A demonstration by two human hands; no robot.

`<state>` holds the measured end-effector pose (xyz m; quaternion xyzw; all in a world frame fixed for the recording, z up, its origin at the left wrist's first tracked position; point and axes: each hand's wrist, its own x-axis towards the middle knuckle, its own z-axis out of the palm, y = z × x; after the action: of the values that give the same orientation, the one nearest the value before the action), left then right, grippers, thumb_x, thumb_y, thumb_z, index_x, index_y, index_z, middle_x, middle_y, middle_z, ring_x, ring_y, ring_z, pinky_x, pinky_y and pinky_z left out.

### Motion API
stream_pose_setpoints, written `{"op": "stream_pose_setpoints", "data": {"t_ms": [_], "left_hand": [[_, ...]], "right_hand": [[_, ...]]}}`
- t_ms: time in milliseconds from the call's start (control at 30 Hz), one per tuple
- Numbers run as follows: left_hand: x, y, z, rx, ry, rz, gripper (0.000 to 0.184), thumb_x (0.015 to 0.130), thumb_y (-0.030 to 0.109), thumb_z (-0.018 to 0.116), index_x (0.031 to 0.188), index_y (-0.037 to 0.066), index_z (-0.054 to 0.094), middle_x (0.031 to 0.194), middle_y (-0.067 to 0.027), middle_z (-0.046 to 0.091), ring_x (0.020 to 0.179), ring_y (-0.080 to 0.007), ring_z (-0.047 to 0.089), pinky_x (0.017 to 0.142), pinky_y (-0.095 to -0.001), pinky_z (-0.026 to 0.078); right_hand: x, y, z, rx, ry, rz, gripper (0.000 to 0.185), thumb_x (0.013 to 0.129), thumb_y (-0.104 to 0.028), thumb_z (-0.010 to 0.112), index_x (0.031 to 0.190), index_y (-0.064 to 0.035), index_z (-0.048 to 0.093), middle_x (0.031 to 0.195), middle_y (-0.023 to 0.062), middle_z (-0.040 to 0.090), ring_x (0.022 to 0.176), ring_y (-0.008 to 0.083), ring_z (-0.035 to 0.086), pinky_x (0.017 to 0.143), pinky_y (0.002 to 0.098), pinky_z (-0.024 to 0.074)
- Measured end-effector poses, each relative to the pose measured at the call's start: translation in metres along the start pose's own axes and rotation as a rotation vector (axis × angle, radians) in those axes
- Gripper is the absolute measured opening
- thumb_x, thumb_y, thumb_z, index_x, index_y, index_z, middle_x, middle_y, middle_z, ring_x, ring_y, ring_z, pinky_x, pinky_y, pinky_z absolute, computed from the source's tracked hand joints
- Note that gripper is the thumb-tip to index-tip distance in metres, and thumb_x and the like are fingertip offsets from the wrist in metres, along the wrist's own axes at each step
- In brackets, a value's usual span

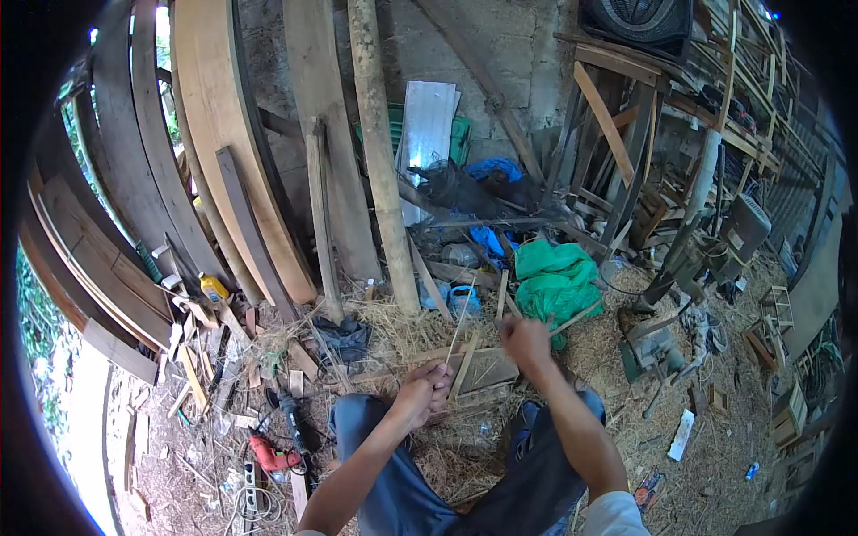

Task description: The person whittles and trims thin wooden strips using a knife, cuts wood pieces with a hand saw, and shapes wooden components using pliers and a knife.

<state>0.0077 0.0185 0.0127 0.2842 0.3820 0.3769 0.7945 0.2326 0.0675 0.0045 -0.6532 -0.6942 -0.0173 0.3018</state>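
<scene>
Parting both legs in dark trousers [527, 473]; gripping a thin pale strip [461, 322] in the closed left hand [424, 395], slanting it up and away; curling the right hand [525, 344] a little farther off, apart from the strip, cannot tell around what, if anything; facing green sheeting [556, 279], then tall leaning planks [210, 80].
</scene>
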Motion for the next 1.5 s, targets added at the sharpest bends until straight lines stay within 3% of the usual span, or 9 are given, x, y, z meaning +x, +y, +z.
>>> {"op": "stream_pose_setpoints", "data": {"t_ms": [67,433,567,700,900,1067,1233,1367,1500], "left_hand": [[0.009,-0.002,0.006,-0.033,-0.053,0.010,0.013,0.095,0.018,0.045,0.089,0.007,0.048,0.064,0.0030,0.036,0.045,-0.0042,0.025,0.039,-0.0196,0.019],[-0.004,-0.016,0.026,-0.004,-0.017,0.066,0.017,0.095,0.022,0.047,0.087,0.007,0.049,0.063,0.0044,0.035,0.046,-0.0039,0.027,0.040,-0.0206,0.020],[-0.033,-0.015,0.029,0.072,-0.054,0.033,0.017,0.096,0.020,0.045,0.086,0.007,0.050,0.064,0.0043,0.035,0.047,-0.0035,0.027,0.041,-0.0205,0.020],[-0.031,-0.012,0.012,0.167,0.045,0.153,0.014,0.095,0.014,0.045,0.097,0.003,0.053,0.064,0.0033,0.037,0.047,-0.0032,0.027,0.041,-0.0205,0.020],[0.006,-0.019,0.002,0.276,0.014,0.168,0.015,0.095,0.019,0.047,0.098,0.005,0.053,0.067,0.0024,0.038,0.049,-0.0050,0.029,0.043,-0.0208,0.022],[0.004,-0.019,0.020,0.325,-0.064,0.258,0.017,0.096,0.017,0.044,0.094,0.004,0.054,0.065,0.0027,0.040,0.048,-0.0041,0.031,0.043,-0.0207,0.026],[-0.015,-0.038,0.024,0.482,0.067,0.301,0.017,0.096,0.016,0.044,0.092,0.004,0.055,0.066,0.0023,0.044,0.052,-0.0045,0.035,0.046,-0.0196,0.028],[-0.010,-0.019,0.027,0.353,0.103,0.226,0.014,0.095,0.014,0.045,0.093,0.004,0.055,0.066,0.0030,0.043,0.054,-0.0037,0.034,0.045,-0.0180,0.027],[-0.012,-0.023,0.034,0.348,0.044,0.234,0.013,0.095,0.013,0.045,0.094,0.003,0.054,0.067,0.0032,0.042,0.053,-0.0035,0.033,0.045,-0.0178,0.026]], "right_hand": [[-0.017,-0.019,0.014,0.074,-0.028,-0.172,0.014,0.079,-0.018,0.056,0.074,-0.0074,0.064,0.061,0.0163,0.061,0.059,0.0345,0.062,0.056,0.0453,0.0502],[0.012,0.004,0.023,-0.132,-0.151,0.113,0.020,0.080,-0.018,0.051,0.075,-0.0057,0.065,0.070,0.0174,0.064,0.064,0.0350,0.064,0.061,0.0438,0.0515],[0.032,0.059,0.029,-0.170,0.058,0.506,0.026,0.079,-0.025,0.059,0.068,-0.0022,0.066,0.071,0.0215,0.063,0.068,0.0378,0.063,0.062,0.0428,0.0522],[0.030,0.076,0.016,-0.138,0.089,0.479,0.025,0.080,-0.022,0.059,0.070,-0.0008,0.066,0.069,0.0217,0.063,0.066,0.0372,0.063,0.062,0.0438,0.0515],[-0.013,-0.008,0.009,0.184,-0.095,-0.129,0.016,0.074,-0.020,0.062,0.073,-0.0044,0.066,0.060,0.0188,0.059,0.062,0.0359,0.061,0.059,0.0439,0.0504],[-0.012,-0.015,0.034,0.021,-0.206,-0.150,0.018,0.073,-0.023,0.065,0.075,-0.0058,0.065,0.067,0.0170,0.062,0.063,0.0336,0.063,0.058,0.0434,0.0514],[0.021,0.020,0.016,-0.155,-0.053,0.114,0.011,0.068,-0.020,0.065,0.070,-0.0086,0.066,0.062,0.0150,0.062,0.058,0.0311,0.062,0.057,0.0432,0.0505],[-0.013,-0.001,0.030,-0.064,-0.172,-0.197,0.012,0.072,-0.021,0.063,0.071,-0.0104,0.067,0.060,0.0155,0.061,0.059,0.0325,0.063,0.058,0.0430,0.0509],[-0.001,0.001,0.031,-0.091,-0.110,-0.006,0.015,0.074,-0.022,0.062,0.069,-0.0089,0.067,0.059,0.0166,0.060,0.056,0.0335,0.062,0.055,0.0433,0.0508]]}}
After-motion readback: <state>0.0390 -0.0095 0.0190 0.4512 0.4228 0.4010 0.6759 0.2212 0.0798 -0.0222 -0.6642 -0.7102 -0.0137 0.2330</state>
